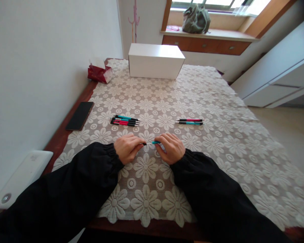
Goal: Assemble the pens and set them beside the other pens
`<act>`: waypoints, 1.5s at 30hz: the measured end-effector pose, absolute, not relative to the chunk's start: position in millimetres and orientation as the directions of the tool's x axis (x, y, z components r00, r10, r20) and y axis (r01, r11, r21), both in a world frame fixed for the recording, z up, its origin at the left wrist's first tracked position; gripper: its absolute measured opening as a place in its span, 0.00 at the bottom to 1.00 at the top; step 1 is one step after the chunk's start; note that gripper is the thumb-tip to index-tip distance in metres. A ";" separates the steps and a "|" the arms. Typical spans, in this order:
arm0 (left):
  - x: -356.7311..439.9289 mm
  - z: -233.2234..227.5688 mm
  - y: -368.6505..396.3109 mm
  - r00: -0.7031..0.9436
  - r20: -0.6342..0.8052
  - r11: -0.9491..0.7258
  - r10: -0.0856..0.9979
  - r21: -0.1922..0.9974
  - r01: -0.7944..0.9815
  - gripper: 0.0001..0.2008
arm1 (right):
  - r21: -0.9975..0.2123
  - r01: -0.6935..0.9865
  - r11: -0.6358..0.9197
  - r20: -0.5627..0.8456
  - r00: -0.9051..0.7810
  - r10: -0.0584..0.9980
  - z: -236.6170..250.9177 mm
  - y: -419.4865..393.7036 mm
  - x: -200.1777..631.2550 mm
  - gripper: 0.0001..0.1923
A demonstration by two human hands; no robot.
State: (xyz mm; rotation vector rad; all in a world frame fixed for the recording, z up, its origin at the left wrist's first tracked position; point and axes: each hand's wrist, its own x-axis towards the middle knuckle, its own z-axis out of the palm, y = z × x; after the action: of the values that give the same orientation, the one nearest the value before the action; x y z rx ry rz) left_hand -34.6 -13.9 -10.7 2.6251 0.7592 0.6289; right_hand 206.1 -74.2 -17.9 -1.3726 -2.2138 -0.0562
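My left hand and my right hand meet just above the lace tablecloth, both gripping one teal pen held level between them. The left fingers pinch its dark end, the right fingers its teal barrel. Farther out on the left lies a group of several teal and pink pens. On the right lie two pens, one pink and one teal, side by side.
A black phone lies at the table's left edge, a white device nearer me. A white box and a red tissue pack stand at the far end. A wall runs along the left.
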 end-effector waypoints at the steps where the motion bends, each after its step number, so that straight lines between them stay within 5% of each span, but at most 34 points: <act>1: -34.6 -11.4 -13.8 0.756 0.317 -0.798 0.573 0.428 0.426 0.12 | -0.239 0.852 0.465 0.462 -0.321 0.827 -18.0 -73.9 207.0 0.07; 13: -36.7 -11.1 -14.1 0.645 0.310 -0.701 0.698 0.479 0.528 0.11 | -0.270 0.936 0.225 0.427 -0.093 0.899 -29.9 -65.5 217.4 0.08; 16: -36.8 -6.7 -15.7 0.697 0.279 -0.728 0.661 0.463 0.506 0.11 | -0.300 0.903 0.308 0.490 -0.131 0.862 -27.9 -65.8 217.1 0.11; 23: -35.6 -9.0 -12.8 0.797 0.306 -0.813 0.521 0.462 0.354 0.11 | -0.232 0.691 0.685 0.529 -0.501 0.685 -20.6 -68.0 210.7 0.10; 28: -35.2 -10.2 -11.5 0.825 0.323 -0.837 0.464 0.466 0.289 0.11 | -0.229 0.690 0.686 0.517 -0.511 0.687 -22.6 -67.1 208.9 0.09; 33: -35.6 -11.4 -11.2 0.815 0.336 -0.833 0.473 0.470 0.290 0.10 | -0.250 0.734 0.632 0.452 -0.488 0.747 -26.7 -69.1 209.0 0.11; 45: -37.2 -9.8 -13.9 0.789 0.312 -0.795 0.530 0.507 0.334 0.04 | -0.294 0.654 0.697 0.427 -0.562 0.708 -31.1 -68.7 213.6 0.20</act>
State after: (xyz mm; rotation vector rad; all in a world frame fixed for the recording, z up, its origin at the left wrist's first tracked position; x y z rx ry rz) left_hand -37.2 -13.9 -9.8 2.5482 0.6492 0.6227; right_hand 213.6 -68.7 -31.1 -1.0435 -2.3849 0.1385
